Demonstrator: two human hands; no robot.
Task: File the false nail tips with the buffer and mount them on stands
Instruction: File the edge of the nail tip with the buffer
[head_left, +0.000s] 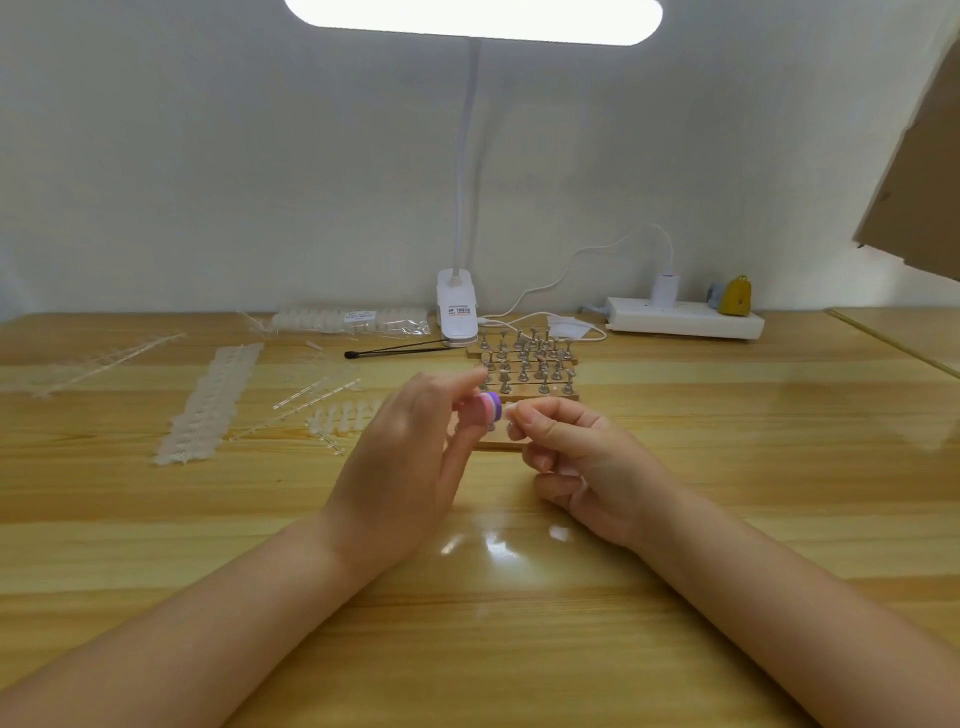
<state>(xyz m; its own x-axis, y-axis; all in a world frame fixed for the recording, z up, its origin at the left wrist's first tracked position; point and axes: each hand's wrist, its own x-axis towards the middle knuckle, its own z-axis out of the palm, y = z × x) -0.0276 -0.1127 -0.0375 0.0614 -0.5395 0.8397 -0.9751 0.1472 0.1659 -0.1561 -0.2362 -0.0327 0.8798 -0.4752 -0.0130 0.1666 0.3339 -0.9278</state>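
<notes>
My left hand grips a small pink and purple buffer block between thumb and fingers, above the table's middle. My right hand pinches a pale false nail tip right against the buffer's end. Behind both hands lie wooden bases carrying several small metal stands. Another wooden base shows partly under the hands. Loose clear nail tips lie on the table left of my left hand.
Strips of nail tips and empty clear sprues lie at the left. A packet of tips, a clip lamp, black tweezers and a white power strip line the back. A cardboard box hangs in at upper right.
</notes>
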